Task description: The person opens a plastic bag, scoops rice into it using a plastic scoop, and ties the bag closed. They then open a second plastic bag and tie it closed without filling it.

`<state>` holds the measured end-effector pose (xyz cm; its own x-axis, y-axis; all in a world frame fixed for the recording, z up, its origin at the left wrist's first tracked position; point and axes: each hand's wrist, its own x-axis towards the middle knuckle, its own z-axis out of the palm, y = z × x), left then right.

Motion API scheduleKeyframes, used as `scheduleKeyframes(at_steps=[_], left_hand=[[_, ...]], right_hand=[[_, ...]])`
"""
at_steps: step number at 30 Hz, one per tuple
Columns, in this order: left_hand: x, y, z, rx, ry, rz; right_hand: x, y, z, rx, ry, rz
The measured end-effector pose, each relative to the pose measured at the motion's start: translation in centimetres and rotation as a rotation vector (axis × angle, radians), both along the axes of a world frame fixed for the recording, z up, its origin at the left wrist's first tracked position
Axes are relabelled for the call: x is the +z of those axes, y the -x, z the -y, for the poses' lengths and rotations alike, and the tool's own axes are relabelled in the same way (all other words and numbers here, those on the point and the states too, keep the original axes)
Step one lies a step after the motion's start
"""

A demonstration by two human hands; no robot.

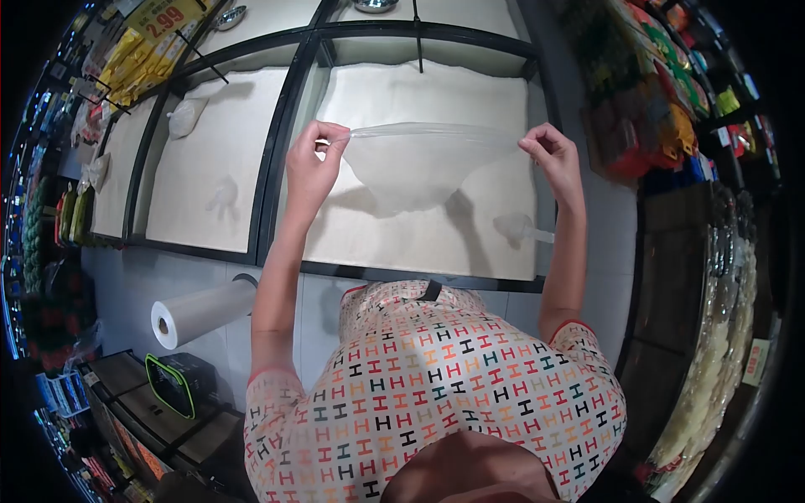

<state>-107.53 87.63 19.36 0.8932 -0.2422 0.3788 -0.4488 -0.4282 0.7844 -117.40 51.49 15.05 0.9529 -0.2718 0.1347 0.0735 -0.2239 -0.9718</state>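
A clear plastic bag is stretched between my two hands over a bin of white grain that looks like rice. Its top edge is pulled nearly straight, and the lower part hangs down in a rounded bulge. At the left corner, my left hand pinches the bag between thumb and fingers. My right hand grips the opposite corner the same way. Below my right hand a translucent scoop lies on the grain, its handle toward the bin's right side.
Black frames divide neighbouring bins. The left bin holds a filled bag and another clear scoop. A plastic bag roll sits at lower left, near a green-rimmed black basket. Packaged goods line the right.
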Motion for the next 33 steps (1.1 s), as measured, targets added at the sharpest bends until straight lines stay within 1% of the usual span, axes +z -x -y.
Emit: scheduleKeyframes(at_steps=[3, 4, 7, 9, 11, 13, 14, 17, 18, 21, 23, 24, 27, 30, 33], left_hand=[[-1.1, -0.1, -0.2, -0.057, 0.060, -0.154], [-1.5, 0.2, 0.2, -0.109, 0.121, -0.156], [-2.6, 1.6, 1.5, -0.331, 0.195, -0.382], [-3.5, 3.7, 3.4, -0.420, 0.103, -0.483], [-5.5, 5.1, 5.2, -0.471, -0.031, -0.457], [-9.6, 5.7, 6.1, -0.442, -0.025, -0.311], [-10.8, 6.0, 6.3, -0.426, -0.024, -0.240], [-10.3, 7.8, 6.8, -0.343, 0.100, -0.307], [-10.2, 8.3, 6.6, -0.317, 0.105, -0.336], [-12.3, 9.3, 6.5, -0.268, 0.249, -0.364], [-13.8, 9.8, 6.9, -0.198, 0.293, -0.319], [-13.7, 10.0, 7.1, -0.166, 0.315, -0.296], [-13.3, 10.2, 6.7, -0.121, 0.483, -0.622], [-12.6, 10.7, 6.1, -0.209, 0.574, -0.722], [-11.6, 11.8, 6.4, -0.307, 0.698, -0.794]], right_hand=[[-0.2, -0.1, -1.0, -0.048, -0.078, -0.039], [0.0, -0.2, -1.7, -0.086, -0.041, -0.046], [-1.1, -0.8, -5.1, -0.042, -0.034, 0.072], [-2.0, -0.4, -7.7, 0.166, -0.013, 0.103], [-3.3, -0.1, -10.2, 0.302, 0.071, 0.251], [-3.8, 0.3, -12.5, 0.293, 0.061, 0.303], [-4.2, 0.5, -13.3, 0.290, 0.054, 0.328], [-7.0, 1.1, -14.6, 0.410, -0.109, 0.211], [-7.4, 1.2, -14.7, 0.474, -0.255, 0.092], [-8.1, 2.5, -15.1, 0.490, -0.418, 0.077], [-8.6, 3.2, -15.1, 0.526, -0.260, 0.114], [-8.9, 3.5, -15.1, 0.542, -0.179, 0.134], [-9.7, 3.7, -14.1, 0.411, 0.241, 0.157], [-11.3, 3.1, -13.9, 0.432, 0.266, 0.133], [-13.3, 3.0, -14.5, 0.480, 0.033, 0.016]])
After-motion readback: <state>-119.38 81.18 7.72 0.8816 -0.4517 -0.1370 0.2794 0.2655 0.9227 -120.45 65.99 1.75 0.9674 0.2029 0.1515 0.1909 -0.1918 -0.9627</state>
